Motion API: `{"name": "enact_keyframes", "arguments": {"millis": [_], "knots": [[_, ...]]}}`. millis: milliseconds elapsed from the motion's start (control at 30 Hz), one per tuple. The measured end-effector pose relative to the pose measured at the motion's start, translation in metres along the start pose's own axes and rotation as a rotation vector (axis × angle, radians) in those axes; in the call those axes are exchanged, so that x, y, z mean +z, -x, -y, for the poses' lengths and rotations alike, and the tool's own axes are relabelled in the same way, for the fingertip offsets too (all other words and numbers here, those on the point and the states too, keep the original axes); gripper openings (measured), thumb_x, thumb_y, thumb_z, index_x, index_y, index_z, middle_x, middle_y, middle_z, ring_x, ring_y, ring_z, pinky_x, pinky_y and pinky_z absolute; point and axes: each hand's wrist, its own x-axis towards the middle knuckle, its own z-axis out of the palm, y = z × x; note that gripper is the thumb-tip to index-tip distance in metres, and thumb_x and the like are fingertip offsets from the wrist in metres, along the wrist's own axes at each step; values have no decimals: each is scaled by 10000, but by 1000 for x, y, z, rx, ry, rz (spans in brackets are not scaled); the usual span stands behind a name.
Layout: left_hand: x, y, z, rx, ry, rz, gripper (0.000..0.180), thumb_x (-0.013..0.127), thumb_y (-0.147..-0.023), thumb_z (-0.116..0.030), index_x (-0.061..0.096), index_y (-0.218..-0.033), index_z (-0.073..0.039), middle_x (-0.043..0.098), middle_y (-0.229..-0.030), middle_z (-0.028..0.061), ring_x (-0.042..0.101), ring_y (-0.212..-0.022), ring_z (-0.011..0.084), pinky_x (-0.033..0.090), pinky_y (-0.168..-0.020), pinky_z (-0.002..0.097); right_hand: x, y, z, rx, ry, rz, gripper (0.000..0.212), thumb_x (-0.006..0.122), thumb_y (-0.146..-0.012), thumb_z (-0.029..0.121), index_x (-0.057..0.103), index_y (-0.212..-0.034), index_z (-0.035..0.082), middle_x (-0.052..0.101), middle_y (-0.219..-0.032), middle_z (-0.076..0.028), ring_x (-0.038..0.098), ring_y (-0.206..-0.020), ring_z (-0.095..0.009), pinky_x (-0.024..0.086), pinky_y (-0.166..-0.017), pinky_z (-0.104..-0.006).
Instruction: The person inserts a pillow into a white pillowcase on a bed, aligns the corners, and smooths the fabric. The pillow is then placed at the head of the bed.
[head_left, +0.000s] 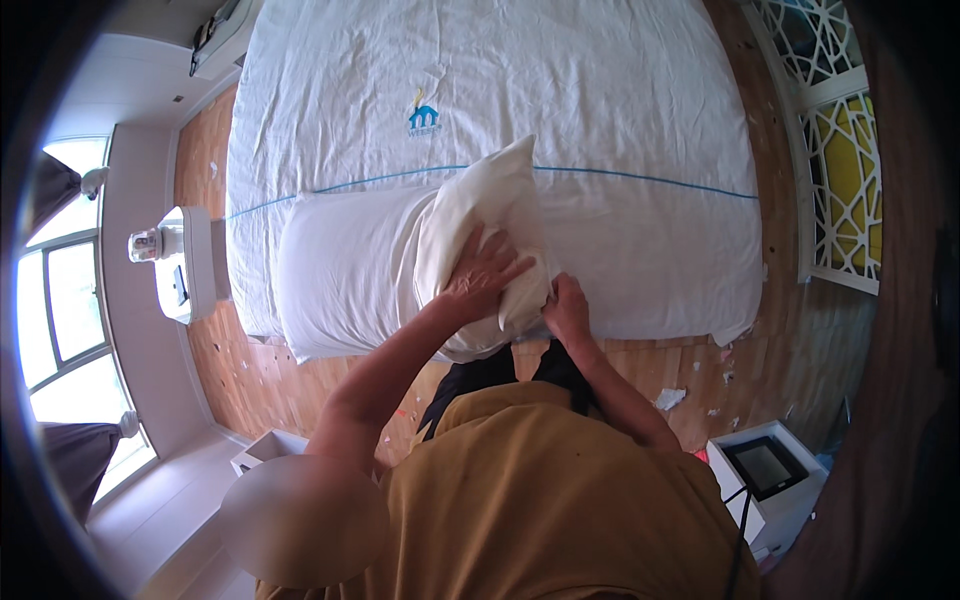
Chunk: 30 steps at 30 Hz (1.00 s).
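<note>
A white pillow (483,190) stands partly upright at the near edge of the bed, one corner pointing away from me. My left hand (484,275) lies on its near face, fingers spread and pressing into the fabric. At the pillow's lower right edge, my right hand (567,306) is closed, pinching the cloth there; the fingertips are partly hidden. Another white pillow (350,262) lies flat to the left, partly behind the one I handle. Beneath them is a bed with a wrinkled white cover (620,95), crossed by a thin blue stripe and bearing a small blue house-shaped mark.
Left of the bed stands a white bedside table (200,285) with a jar (146,245) on it. A white cabinet (745,510) carrying a black-framed device (765,466) is behind me to the right. Paper scraps (670,398) litter the wooden floor. A white lattice screen (845,190) borders the right.
</note>
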Motion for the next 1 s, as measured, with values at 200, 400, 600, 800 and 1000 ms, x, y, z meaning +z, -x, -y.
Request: {"name": "enact_keyframes", "arguments": {"millis": [200, 400, 600, 800, 1000], "knots": [[-11, 17, -19, 93, 132, 229, 474, 729, -668, -228, 641, -1131, -177, 596, -1127, 61, 458, -1232, 305, 134, -1128, 583, 12, 2, -3, 15, -197, -125, 118, 573, -759, 24, 487, -836, 1, 535, -803, -201, 547, -770, -419, 446, -673, -470], [5, 23, -22, 65, 84, 344, 405, 690, -730, -316, 662, -1095, -142, 595, -1107, 64, 416, -1259, 287, 123, -1143, 532, 15, 9, -12, 331, -443, -1, 123, 519, -772, 58, 486, -856, -26, 560, -768, -205, 560, -715, -346, 454, -674, -416], [40, 34, -20, 13, 30, 343, 300, 638, -732, -288, 708, -966, -114, 596, -1092, 60, 446, -1166, 279, 172, -1119, 493, 6, 27, 19, 215, -566, 109, 129, 503, -773, 71, 443, -855, -9, 465, -740, -100, 442, -679, -181, 411, -625, -348], [69, 44, -34, 191, -123, 359, 277, 573, -750, -224, 711, -925, -60, 603, -1070, 99, 475, -1092, 292, 272, -1043, 444, 30, 14, -10, 146, -470, -47, 162, 537, -763, 61, 413, -845, -3, 490, -688, -176, 516, -633, -353, 435, -617, -431], [101, 75, -53, 123, 141, 83, 284, 559, -738, -152, 630, -986, -34, 588, -1038, 134, 522, -997, 303, 339, -1004, 433, 28, 9, -33, 258, -200, -81, 166, 552, -766, 60, 507, -919, 15, 602, -790, -171, 593, -706, -324, 471, -658, -403]]}}
